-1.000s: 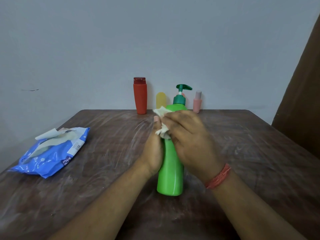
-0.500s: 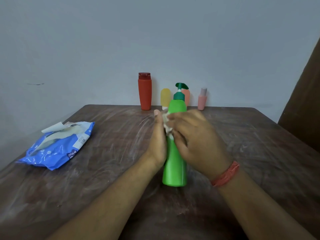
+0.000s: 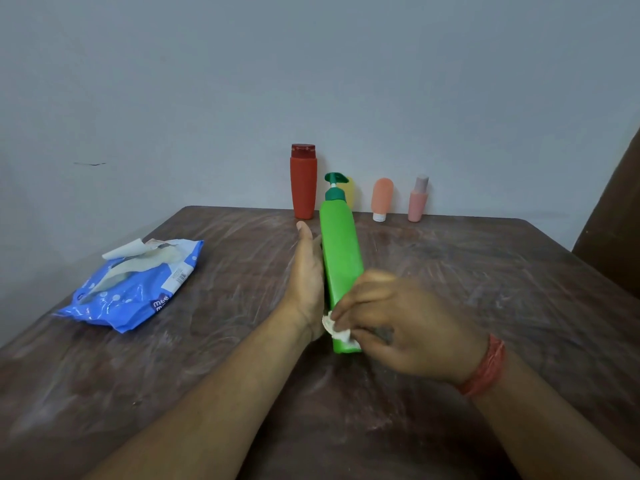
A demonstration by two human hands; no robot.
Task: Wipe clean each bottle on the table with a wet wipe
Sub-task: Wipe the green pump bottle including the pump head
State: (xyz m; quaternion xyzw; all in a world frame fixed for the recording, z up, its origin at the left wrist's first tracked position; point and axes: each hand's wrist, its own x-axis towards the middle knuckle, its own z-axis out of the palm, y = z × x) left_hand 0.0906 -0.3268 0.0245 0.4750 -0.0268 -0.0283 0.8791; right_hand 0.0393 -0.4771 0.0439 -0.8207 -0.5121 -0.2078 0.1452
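Dim, even, diffuse lighting with no distinct source; shadows were faint. Wide-angle distortion bowed the dark brown wooden table (image 3: 485, 306) edges. The right hand (image 3: 391, 327) showed slight motion blur; the glossy blue plastic wipe packet (image 3: 131, 292) carried weak sheen.

pump bottle (image 3: 341, 258) mid-table (image 3: 485, 306), left hand (image 3: 306, 282) on its left side, right hand (image 3: 391, 327) with wipe (image 3: 337, 329) at its base, wipes pack (image 3: 135, 289) far left, four bottles (image 3: 303, 181) behind along wall

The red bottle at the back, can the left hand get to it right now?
Probably yes. The left hand only rests flat against the green bottle, and nothing stands between it and the red bottle.
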